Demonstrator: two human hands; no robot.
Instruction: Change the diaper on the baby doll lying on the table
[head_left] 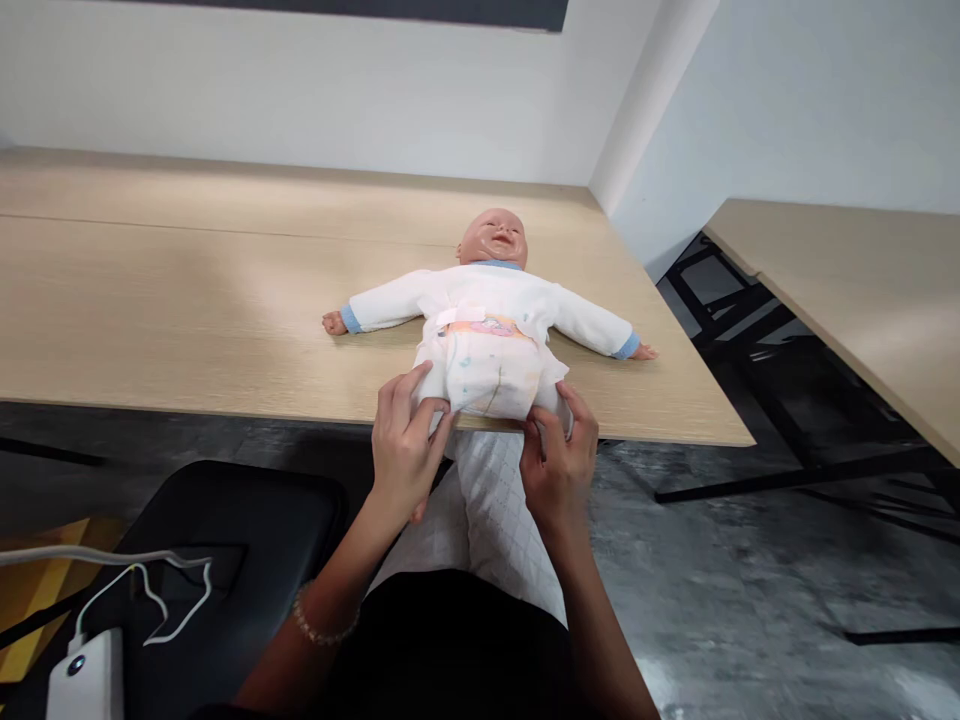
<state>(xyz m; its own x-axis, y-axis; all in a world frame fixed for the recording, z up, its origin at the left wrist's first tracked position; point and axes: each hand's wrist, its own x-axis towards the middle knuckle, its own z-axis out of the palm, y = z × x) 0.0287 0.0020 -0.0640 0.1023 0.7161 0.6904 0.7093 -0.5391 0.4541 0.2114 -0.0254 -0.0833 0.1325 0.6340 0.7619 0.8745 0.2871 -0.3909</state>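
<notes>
Baby doll [480,300] face-up on light wood-grain table [225,300], close to table's front edge, arms spread, white long-sleeved top with blue cuffs on. Doll's hips inside white disposable diaper [487,375], printed waistband showing, pink fastening tab [455,317] at waist, lower end right at table edge. Left hand [405,450] clenched on diaper's near corner, thumb and fingers pinching. Right hand [559,460] pinching opposite near corner, same grip. Quilted white fabric [487,510] running from under diaper over table edge, down between both forearms. Beaded bracelet [322,625] on left wrist. Below table edge, left: black padded seat [232,570], white power bank [86,680] on it, white cable [142,570] looping out. Right of table: second wood-grain table [847,290] on black metal frame [750,400].
</notes>
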